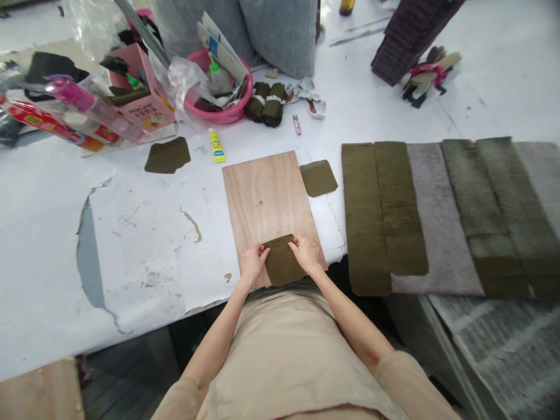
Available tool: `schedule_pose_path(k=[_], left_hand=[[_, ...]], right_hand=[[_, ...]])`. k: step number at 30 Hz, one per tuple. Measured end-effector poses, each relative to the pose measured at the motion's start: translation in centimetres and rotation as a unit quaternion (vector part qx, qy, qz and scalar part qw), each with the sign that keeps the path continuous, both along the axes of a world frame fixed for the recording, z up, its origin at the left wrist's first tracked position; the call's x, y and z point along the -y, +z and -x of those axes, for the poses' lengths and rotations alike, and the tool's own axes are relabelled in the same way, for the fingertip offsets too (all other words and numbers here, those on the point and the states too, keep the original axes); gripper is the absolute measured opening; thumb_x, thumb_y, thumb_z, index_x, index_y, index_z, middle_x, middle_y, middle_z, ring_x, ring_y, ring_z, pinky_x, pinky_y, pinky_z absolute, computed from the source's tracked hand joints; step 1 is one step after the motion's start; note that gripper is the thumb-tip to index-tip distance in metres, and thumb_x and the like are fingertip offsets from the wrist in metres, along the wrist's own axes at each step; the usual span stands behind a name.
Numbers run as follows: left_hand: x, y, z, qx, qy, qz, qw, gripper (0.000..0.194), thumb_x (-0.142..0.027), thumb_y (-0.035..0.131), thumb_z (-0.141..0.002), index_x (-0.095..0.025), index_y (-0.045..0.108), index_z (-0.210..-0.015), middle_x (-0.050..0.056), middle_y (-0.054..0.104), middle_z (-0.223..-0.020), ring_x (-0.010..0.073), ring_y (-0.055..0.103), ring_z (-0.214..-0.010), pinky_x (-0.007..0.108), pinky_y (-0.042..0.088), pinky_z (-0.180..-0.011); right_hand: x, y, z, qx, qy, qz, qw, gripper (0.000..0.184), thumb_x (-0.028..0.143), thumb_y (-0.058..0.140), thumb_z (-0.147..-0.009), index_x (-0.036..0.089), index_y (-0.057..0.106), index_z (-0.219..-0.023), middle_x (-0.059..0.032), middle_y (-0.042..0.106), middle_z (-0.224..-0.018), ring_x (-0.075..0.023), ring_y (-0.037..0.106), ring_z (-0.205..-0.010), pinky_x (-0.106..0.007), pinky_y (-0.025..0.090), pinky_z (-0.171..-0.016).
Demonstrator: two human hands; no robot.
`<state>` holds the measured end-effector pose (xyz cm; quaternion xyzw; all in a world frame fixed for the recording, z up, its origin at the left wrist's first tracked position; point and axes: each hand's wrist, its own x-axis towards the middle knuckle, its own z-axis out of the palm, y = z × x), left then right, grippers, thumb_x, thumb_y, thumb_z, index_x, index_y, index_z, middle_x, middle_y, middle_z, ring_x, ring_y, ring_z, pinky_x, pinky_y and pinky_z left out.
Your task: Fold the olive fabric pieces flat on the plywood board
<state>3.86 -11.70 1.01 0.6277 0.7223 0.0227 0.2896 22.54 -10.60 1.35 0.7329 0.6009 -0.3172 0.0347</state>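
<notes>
A dark olive fabric piece (pixel 285 262), pocket-shaped with a folded upper edge, lies on the near end of a thin plywood board (pixel 266 195). My left hand (pixel 252 262) pinches its upper left corner between thumb and fingers. At the upper right corner, my right hand (pixel 307 253) grips the same piece, thumb and fingers closed. Just right of the board rests another olive fabric piece (pixel 319 178) with clipped corners. Farther left on the table are more olive pieces (pixel 168 156), apparently stacked.
Olive panels (pixel 363 221) lie in rows on a grey cloth to the right. Beyond the board are a yellow glue tube (pixel 216 146), small thread snips (pixel 297 124), rolled olive bundles (pixel 273 105) and a pink basket (pixel 236 111). The white table covering (pixel 140 233) is torn at left.
</notes>
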Motion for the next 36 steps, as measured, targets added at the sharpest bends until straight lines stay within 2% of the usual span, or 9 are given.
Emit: schedule_pose_path(k=[7,12,16,21,26,29,31,33,36], left_hand=[[0.3,-0.2,-0.1,-0.001,-0.004,-0.009,1.000,0.018,-0.037,0.054,-0.085,-0.019,0.058,-0.081,0.000,0.060,-0.065,0.0161,0.056,-0.062,0.026,0.037,-0.060],[0.2,-0.1,-0.3,-0.021,-0.032,-0.089,0.995,0.018,-0.032,0.056,-0.085,-0.018,0.056,-0.097,0.006,0.058,-0.096,0.0182,0.058,-0.081,0.028,0.043,-0.070],[-0.3,0.2,-0.3,-0.028,-0.071,-0.082,0.994,0.017,-0.028,0.057,-0.084,-0.019,0.055,-0.099,0.006,0.056,-0.099,0.0191,0.057,-0.087,0.029,0.044,-0.074],[-0.8,0.5,-0.5,-0.047,-0.091,-0.059,0.993,0.018,-0.027,0.058,-0.084,-0.019,0.056,-0.099,0.007,0.056,-0.100,0.0203,0.057,-0.087,0.030,0.044,-0.073],[-1.6,1.2,-0.5,-0.036,-0.168,-0.063,0.983,0.024,-0.018,0.058,-0.082,-0.020,0.056,-0.105,0.007,0.054,-0.104,0.0206,0.054,-0.097,0.029,0.043,-0.080],[-2.4,1.5,-0.2,-0.015,-0.219,-0.069,0.973,0.015,-0.016,0.058,-0.079,-0.020,0.060,-0.093,0.006,0.055,-0.098,0.0214,0.053,-0.097,0.030,0.042,-0.080],[-2.8,1.5,0.2,0.015,-0.241,-0.058,0.969,0.003,-0.017,0.058,-0.078,-0.019,0.059,-0.080,0.006,0.056,-0.091,0.0211,0.054,-0.091,0.030,0.042,-0.076],[-2.9,1.3,0.6,0.068,-0.236,-0.026,0.969,0.004,-0.020,0.057,-0.078,-0.018,0.056,-0.074,0.004,0.057,-0.082,0.0189,0.055,-0.080,0.029,0.041,-0.070],[-2.6,0.7,1.1,0.189,-0.174,0.023,0.966,0.010,-0.027,0.053,-0.080,-0.019,0.053,-0.075,0.000,0.058,-0.070,0.0157,0.054,-0.066,0.027,0.041,-0.063]], right_hand=[[0.2,0.1,0.4,0.013,-0.002,-0.003,1.000,0.021,0.040,0.050,-0.090,0.021,0.058,-0.097,-0.0047,0.067,-0.083,-0.0189,0.064,-0.080,-0.028,0.042,-0.069],[-0.1,0.7,0.7,0.032,0.018,-0.087,0.995,0.029,0.029,0.059,-0.086,0.019,0.049,-0.112,-0.0099,0.058,-0.107,-0.0206,0.057,-0.095,-0.028,0.043,-0.072],[-1.4,1.2,0.2,-0.023,0.054,-0.067,0.996,0.020,0.024,0.063,-0.081,0.018,0.056,-0.099,-0.0112,0.057,-0.106,-0.0230,0.053,-0.100,-0.032,0.043,-0.079],[-2.4,0.7,-0.4,-0.098,0.045,-0.051,0.993,0.006,0.017,0.064,-0.076,0.016,0.060,-0.080,-0.0100,0.062,-0.093,-0.0227,0.055,-0.095,-0.034,0.041,-0.083],[-1.3,-0.5,-0.9,-0.227,0.009,-0.058,0.972,0.009,0.014,0.058,-0.073,0.018,0.059,-0.080,-0.0025,0.064,-0.085,-0.0163,0.057,-0.085,-0.029,0.042,-0.080],[-0.4,-1.1,-0.8,-0.321,-0.032,-0.050,0.945,0.009,0.018,0.055,-0.074,0.018,0.058,-0.082,0.0015,0.063,-0.077,-0.0125,0.058,-0.074,-0.024,0.044,-0.072],[0.1,-1.4,-0.5,-0.365,-0.077,-0.052,0.926,0.013,0.022,0.052,-0.076,0.016,0.057,-0.087,0.0000,0.064,-0.081,-0.0126,0.060,-0.076,-0.024,0.046,-0.072],[0.7,-1.5,-0.3,-0.394,-0.125,-0.056,0.909,0.020,0.026,0.051,-0.077,0.015,0.056,-0.094,-0.0028,0.066,-0.087,-0.0137,0.061,-0.079,-0.026,0.047,-0.073],[1.9,-1.2,-0.4,-0.414,-0.180,-0.056,0.891,0.027,0.029,0.060,-0.073,0.014,0.058,-0.095,-0.0036,0.068,-0.089,-0.0153,0.063,-0.080,-0.026,0.048,-0.071]])
